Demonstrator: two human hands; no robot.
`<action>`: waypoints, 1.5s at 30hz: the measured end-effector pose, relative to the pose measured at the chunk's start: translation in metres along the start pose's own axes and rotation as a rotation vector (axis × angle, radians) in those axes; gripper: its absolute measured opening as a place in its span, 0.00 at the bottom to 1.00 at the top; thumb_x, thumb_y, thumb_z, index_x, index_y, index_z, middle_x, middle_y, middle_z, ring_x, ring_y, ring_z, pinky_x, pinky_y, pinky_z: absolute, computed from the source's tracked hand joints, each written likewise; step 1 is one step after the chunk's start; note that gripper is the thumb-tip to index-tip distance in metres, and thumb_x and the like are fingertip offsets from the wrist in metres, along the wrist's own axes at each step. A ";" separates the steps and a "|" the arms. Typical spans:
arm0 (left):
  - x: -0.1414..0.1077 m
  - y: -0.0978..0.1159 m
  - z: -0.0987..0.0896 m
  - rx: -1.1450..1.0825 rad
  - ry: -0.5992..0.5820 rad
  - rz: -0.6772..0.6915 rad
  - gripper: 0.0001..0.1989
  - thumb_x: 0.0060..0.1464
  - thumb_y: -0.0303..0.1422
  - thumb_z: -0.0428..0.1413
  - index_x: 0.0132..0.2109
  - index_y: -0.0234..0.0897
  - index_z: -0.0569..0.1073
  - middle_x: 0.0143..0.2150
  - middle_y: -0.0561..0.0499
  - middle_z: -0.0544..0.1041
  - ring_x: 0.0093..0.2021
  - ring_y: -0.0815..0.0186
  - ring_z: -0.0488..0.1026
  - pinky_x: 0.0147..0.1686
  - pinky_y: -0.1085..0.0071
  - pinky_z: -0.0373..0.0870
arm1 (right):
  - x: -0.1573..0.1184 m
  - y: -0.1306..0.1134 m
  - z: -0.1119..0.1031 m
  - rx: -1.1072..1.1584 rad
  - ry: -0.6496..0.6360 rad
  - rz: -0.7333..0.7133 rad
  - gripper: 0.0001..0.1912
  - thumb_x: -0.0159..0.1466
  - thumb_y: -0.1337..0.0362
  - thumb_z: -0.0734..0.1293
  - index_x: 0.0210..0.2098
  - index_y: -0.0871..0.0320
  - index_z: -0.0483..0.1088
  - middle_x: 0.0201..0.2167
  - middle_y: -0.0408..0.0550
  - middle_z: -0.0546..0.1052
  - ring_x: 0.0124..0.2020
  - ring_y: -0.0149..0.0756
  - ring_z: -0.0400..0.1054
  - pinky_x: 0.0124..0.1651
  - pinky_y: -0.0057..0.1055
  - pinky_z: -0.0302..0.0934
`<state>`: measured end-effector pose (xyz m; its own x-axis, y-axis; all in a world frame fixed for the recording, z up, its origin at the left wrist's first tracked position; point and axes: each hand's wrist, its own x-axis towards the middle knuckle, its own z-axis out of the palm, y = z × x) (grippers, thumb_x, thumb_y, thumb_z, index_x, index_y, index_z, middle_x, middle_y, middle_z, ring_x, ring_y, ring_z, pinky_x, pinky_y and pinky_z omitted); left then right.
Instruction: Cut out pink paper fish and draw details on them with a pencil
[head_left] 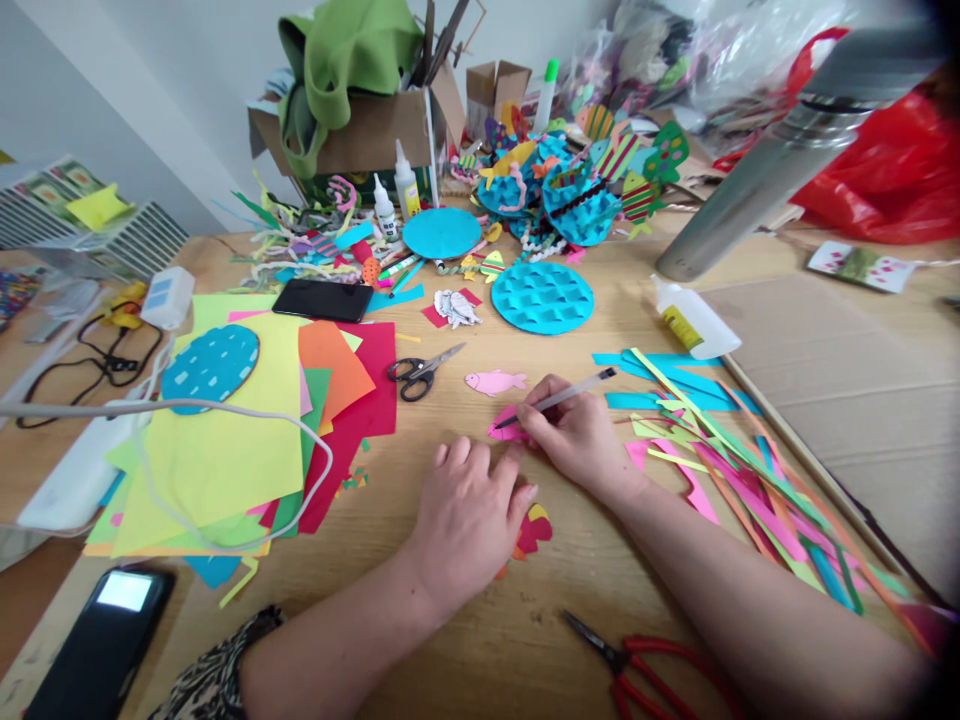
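My right hand (574, 435) is closed around a pen (574, 390), whose tip touches a small bright pink paper fish (505, 424) on the table. Part of that fish is hidden by my fingers. My left hand (474, 505) lies palm down just below it, fingers stretched forward and a fingertip near the fish's lower edge. A paler pink paper fish (495, 382) with drawn lines lies right above. Small red and yellow paper pieces (536, 530) show partly from beside my left hand. Black-handled scissors (420, 375) rest to the left of the pale fish.
Coloured paper sheets (225, 460) spread at left, under a white cable (326, 470). Paper strips (720, 450) and a glue bottle (694, 318) lie at right. Red-handled scissors (637, 660) are at the front. A steel thermos (750, 180) and blue textured discs (543, 298) stand farther back.
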<state>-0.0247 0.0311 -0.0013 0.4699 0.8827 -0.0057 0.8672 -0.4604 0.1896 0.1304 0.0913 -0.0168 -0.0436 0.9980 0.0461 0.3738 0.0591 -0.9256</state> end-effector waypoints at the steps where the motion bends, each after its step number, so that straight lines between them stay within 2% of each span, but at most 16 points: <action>1: 0.000 0.000 0.000 0.000 0.003 -0.001 0.17 0.66 0.40 0.49 0.56 0.38 0.72 0.38 0.45 0.73 0.42 0.53 0.66 0.41 0.56 0.63 | 0.000 0.000 0.000 -0.001 -0.003 0.001 0.07 0.57 0.62 0.66 0.24 0.56 0.67 0.19 0.41 0.70 0.19 0.32 0.64 0.23 0.30 0.56; 11: 0.001 -0.001 0.001 -0.003 0.011 0.002 0.17 0.66 0.41 0.49 0.55 0.38 0.72 0.38 0.45 0.73 0.42 0.54 0.66 0.41 0.56 0.63 | 0.000 -0.001 0.000 0.030 -0.034 0.012 0.06 0.56 0.62 0.66 0.25 0.56 0.68 0.20 0.42 0.71 0.19 0.32 0.64 0.23 0.29 0.57; 16: 0.001 -0.001 0.001 -0.001 0.006 -0.002 0.18 0.66 0.41 0.49 0.58 0.39 0.71 0.38 0.45 0.73 0.42 0.53 0.67 0.41 0.56 0.63 | -0.001 -0.001 0.000 0.023 -0.030 0.016 0.06 0.56 0.62 0.66 0.25 0.56 0.68 0.19 0.41 0.70 0.18 0.31 0.63 0.22 0.29 0.56; 45: 0.001 0.000 -0.002 -0.005 -0.005 -0.003 0.18 0.66 0.40 0.49 0.58 0.38 0.71 0.38 0.45 0.73 0.42 0.54 0.67 0.41 0.57 0.63 | -0.001 -0.001 0.000 0.031 -0.025 0.006 0.06 0.57 0.63 0.67 0.25 0.57 0.68 0.19 0.41 0.70 0.18 0.30 0.63 0.22 0.28 0.56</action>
<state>-0.0242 0.0323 0.0011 0.4681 0.8836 -0.0116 0.8679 -0.4572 0.1943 0.1299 0.0899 -0.0159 -0.0652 0.9974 0.0314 0.3451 0.0521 -0.9371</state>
